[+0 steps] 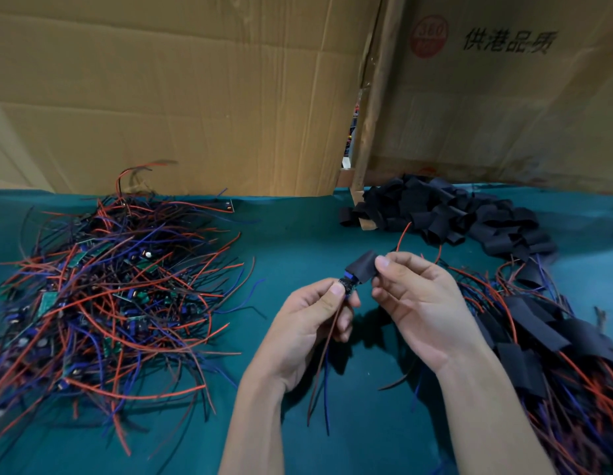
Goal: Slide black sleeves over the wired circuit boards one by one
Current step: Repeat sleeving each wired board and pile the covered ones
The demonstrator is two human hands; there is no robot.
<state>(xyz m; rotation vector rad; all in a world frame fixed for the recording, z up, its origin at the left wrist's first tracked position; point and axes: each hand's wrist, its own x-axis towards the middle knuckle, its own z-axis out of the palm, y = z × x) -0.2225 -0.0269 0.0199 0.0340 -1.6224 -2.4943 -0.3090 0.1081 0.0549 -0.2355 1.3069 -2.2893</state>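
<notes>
Both forearms reach in from the lower edge over the green table (298, 234); the right hand (421, 303) pinches a black sleeve (361, 265) between thumb and fingers, and the left hand (311, 320) pinches a circuit board (348, 286), its end just inside the sleeve and wires hanging below. Cardboard panels (195, 97) stand behind. A heap of wired boards (102, 296) lies left, sleeved boards (555, 344) right, loose sleeves (445, 214) beyond.

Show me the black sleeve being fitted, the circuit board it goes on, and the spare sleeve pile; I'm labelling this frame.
black sleeve (362, 265), head view, middle of its flat side.
circuit board (348, 286), head view, exposed end.
spare sleeve pile (445, 214), head view, centre of heap.
</notes>
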